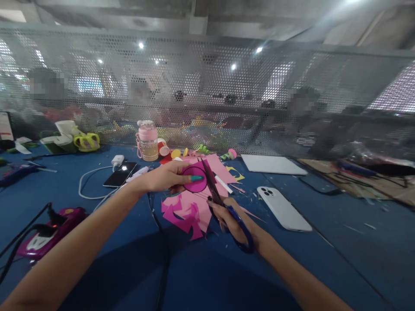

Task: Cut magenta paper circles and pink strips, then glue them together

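My left hand [168, 176] pinches a magenta piece of paper [193, 185] that has a dark circle outlined on it, thumb on top. In my right hand [231, 216] is a pair of scissors [238, 222] with blue handles, my fingers through the loops. The blades point away from me and lie along the right side of the magenta paper. Underneath, a light pink sheet [212, 162] rests on the blue table. Magenta paper scraps [186, 216] lie on it, nearer to me.
A white phone [285, 209] and a white sheet [272, 165] lie to the right. Leftward are a black phone [119, 174] with a cable, a pink-lidded bottle [148, 140] and a purple power strip [53, 231]. A perforated metal screen [207, 86] stands behind.
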Available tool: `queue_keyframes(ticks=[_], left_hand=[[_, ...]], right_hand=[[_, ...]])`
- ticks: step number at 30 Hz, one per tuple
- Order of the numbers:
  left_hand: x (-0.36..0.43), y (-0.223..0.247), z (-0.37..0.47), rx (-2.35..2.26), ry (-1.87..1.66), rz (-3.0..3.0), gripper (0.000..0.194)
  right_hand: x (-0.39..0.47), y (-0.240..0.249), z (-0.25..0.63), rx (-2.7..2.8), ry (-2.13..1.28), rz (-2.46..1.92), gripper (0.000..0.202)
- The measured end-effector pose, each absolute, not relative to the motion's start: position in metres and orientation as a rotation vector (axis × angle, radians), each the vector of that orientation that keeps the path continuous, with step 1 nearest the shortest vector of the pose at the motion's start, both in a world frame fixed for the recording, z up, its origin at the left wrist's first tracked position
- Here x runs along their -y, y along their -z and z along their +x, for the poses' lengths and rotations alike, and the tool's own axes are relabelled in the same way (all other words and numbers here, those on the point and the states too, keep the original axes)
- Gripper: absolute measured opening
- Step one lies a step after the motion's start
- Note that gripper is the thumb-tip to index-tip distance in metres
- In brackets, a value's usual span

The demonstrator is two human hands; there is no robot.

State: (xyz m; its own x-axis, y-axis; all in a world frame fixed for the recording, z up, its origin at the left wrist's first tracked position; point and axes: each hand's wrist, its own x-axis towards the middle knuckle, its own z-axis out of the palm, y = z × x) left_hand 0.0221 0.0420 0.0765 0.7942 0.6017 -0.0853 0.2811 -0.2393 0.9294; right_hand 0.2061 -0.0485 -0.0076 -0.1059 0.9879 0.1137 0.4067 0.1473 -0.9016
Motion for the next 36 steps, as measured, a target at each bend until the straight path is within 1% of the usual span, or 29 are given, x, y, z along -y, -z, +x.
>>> queue_keyframes(ticks=[5, 12, 17, 21, 28, 32, 36], left_hand=[[-0.044, -0.076, 0.021, -0.651, -0.341, 1.83, 0.018], [-0.046, -0.075, 0.021, -0.616, -0.275, 1.833, 0.019], [-0.045, -0.073, 0.023, -0.581, -0.234, 1.811, 0.005], [-0.041, -0.076, 0.025, -0.59, -0.233, 1.787, 0.001], [-0.041, -0.076, 0.024, -0.609, -0.218, 1.796, 0.003], [-0.042, -0.075, 0.024, -0.57, -0.208, 1.808, 0.003], [-0.043, -0.075, 0.023, -0.582, -0.209, 1.804, 0.003]], right_hand=[[0.05, 0.007, 0.206, 1.652, -0.905, -1.378, 0.038], [0.055, 0.0, 0.206, 1.698, -0.839, -1.387, 0.037], [0.054, -0.005, 0.204, 1.717, -0.894, -1.248, 0.031], [0.054, -0.005, 0.203, 1.701, -0.877, -1.261, 0.031], [0.056, -0.004, 0.205, 1.712, -0.828, -1.355, 0.033], [0.056, 0.0, 0.206, 1.668, -0.812, -1.362, 0.028], [0.057, 0.0, 0.207, 1.651, -0.805, -1.395, 0.029]])
